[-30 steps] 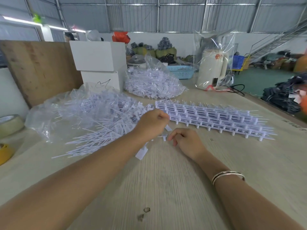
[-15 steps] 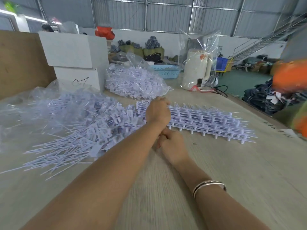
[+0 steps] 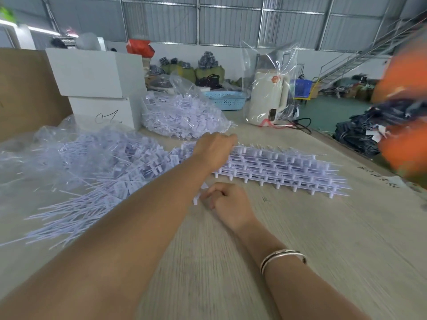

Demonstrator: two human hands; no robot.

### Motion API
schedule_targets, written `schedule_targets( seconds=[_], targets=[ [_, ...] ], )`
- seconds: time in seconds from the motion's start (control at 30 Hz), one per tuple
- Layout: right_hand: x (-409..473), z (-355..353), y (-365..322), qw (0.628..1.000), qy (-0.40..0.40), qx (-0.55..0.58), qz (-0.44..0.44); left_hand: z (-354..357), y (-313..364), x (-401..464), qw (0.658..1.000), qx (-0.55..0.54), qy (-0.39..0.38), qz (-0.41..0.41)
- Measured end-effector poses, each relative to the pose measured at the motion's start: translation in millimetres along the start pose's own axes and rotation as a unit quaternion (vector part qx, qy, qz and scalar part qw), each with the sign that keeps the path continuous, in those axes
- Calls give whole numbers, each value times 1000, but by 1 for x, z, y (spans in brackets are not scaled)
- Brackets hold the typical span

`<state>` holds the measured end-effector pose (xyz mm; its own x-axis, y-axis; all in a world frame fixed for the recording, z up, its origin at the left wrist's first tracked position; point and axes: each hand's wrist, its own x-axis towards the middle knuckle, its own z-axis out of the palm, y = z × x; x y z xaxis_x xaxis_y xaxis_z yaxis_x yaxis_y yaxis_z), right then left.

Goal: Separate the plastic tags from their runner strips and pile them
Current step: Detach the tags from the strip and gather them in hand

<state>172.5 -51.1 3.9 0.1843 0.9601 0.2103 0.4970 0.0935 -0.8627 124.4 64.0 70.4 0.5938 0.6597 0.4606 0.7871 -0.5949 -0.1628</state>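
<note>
**Left hand reaches the runner stack while the right rests on the table**

Head view: the left hand (image 3: 213,147) lies over the near-left end of the stack of white plastic runner strips with tags attached (image 3: 277,167), at the centre of the frame. Its fingers point toward upper right and are hidden from here, so I cannot tell whether they grip a strip. The stack's long axis runs from centre toward the lower right, away from that hand, which is the nearer of the two. The right hand (image 3: 227,200) rests on the pale wood-grain table (image 3: 323,239) just below the stack, fingers loosely curled beside a small white plastic piece (image 3: 196,200); whether it pinches it is unclear.

One stack of strips; too many strips to count. One loose pile of separated white plastic tags (image 3: 97,172) spreads at left, partly on clear film.
</note>
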Motion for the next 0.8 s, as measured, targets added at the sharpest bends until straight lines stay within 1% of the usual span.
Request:
schedule_targets(
  seconds=[0.03,0.1,0.17,0.23,0.3,0.37,0.43,0.5,0.6,0.67,0.7,0.77,0.8],
  targets=[
    [0,0,0,1000,-4,0,0,-3,-3,0,999,-24,-24,-5],
    [-1,0,-1,1000,-8,2,0,-6,-7,-1,997,-56,-61,12],
    [-1,-1,-2,1000,-7,-2,-2,-10,-8,-2,991,-108,-68,26],
    [-2,-1,-3,1000,-7,-11,-4,-11,-5,0,987,-136,-77,34],
    [-3,-2,-3,1000,-8,-13,-1,-13,-3,0,983,-171,-58,2],
    [-2,-2,-4,1000,-8,-12,1,-16,-5,1,982,-178,-58,-26],
    [-3,-2,-3,1000,-13,-8,3,-17,-7,-1,983,-173,-64,-23],
    [-3,-3,-3,1000,-13,-4,5,-18,-8,-3,978,-197,-61,-23],
    [-3,-3,-2,1000,-16,-7,0,-17,-10,-7,973,-224,-42,-46],
    [-3,-3,-2,1000,-17,-8,0,-17,-12,-10,963,-258,-48,-67],
    [-2,-2,-2,1000,-15,-4,-1,-17,-12,-10,962,-254,-69,-68],
    [0,-3,-2,1000,-6,7,-5,-18,-9,-11,972,-178,-149,-39],
    [0,-3,-1,1000,-1,9,-4,-18,-5,-13,974,-146,-171,-28]
  ],
)
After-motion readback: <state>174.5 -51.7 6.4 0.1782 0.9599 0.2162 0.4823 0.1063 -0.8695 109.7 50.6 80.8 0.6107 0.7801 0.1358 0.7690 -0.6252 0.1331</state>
